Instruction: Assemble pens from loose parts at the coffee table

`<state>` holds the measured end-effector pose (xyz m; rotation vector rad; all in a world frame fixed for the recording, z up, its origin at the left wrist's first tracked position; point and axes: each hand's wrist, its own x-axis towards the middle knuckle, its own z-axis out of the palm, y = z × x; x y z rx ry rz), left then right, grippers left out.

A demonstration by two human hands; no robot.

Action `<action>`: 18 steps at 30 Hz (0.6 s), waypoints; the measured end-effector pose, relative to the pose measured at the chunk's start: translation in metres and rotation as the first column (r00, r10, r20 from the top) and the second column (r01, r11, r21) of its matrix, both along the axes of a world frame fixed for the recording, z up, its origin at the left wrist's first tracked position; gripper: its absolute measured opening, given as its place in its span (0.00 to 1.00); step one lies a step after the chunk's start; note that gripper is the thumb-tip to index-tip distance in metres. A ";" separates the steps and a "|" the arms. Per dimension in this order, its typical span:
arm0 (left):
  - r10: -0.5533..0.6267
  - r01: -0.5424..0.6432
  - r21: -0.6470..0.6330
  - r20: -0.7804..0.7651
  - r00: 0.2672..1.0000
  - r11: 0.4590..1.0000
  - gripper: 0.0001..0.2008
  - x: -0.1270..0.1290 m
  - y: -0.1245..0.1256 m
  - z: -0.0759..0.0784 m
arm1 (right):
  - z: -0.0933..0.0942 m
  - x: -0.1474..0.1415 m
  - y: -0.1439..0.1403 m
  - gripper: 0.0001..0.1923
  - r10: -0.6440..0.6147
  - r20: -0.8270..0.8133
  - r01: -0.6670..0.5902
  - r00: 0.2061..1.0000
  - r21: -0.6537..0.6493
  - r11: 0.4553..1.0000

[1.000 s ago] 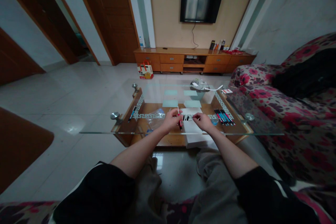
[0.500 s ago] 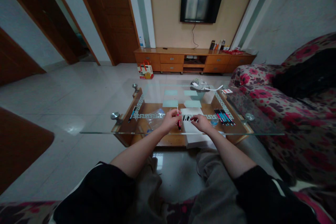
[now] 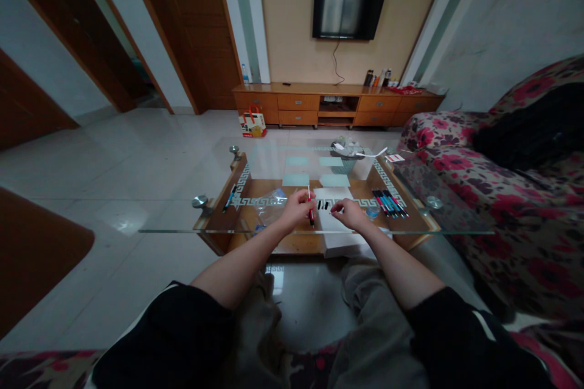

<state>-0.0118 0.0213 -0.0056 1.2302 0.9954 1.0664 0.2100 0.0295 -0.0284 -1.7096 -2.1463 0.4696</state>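
Observation:
My left hand (image 3: 297, 209) is closed around a red pen (image 3: 311, 216), held upright over the glass table (image 3: 182, 231). A thin white piece rises from the pen's upper end, and its lower end is dark. To the right, my right hand (image 3: 349, 214) has thumb and fingertips pinched together; a tiny pale bit seems to show at the tips, too small to name. Between the hands are small black pieces (image 3: 322, 205). Several pens (image 3: 390, 203), black, blue and red, lie side by side right of my right hand. A few more pens (image 3: 229, 198) lie at the left.
Under the glass is a wooden shelf holding a white box (image 3: 337, 243) and a clear plastic bag (image 3: 270, 209). A round blue-lidded item (image 3: 372, 213) sits near the pens. Beyond the table stands a waste basket (image 3: 347, 164). A flowered sofa (image 3: 456, 146) flanks the right side.
My right hand's fingertips have shifted very slightly. My left hand keeps the red pen in the same place.

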 end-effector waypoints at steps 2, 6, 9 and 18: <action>0.006 -0.006 -0.002 -0.010 1.000 1.000 0.11 0.000 0.000 0.000 | 0.000 0.000 0.000 0.06 0.000 -0.001 0.000 1.000 -0.004 1.000; 0.000 0.000 0.003 -0.009 1.000 1.000 0.11 0.000 0.001 -0.002 | 0.001 -0.001 0.000 0.05 -0.008 0.003 0.008 1.000 -0.016 1.000; -0.002 0.002 0.002 0.000 1.000 1.000 0.11 0.000 0.001 -0.003 | 0.002 -0.002 -0.001 0.05 -0.007 0.005 0.007 1.000 -0.017 1.000; 0.011 -0.011 -0.013 -0.018 1.000 1.000 0.10 0.000 -0.002 0.004 | 0.002 0.002 0.005 0.07 -0.232 -0.075 0.237 0.970 0.075 0.969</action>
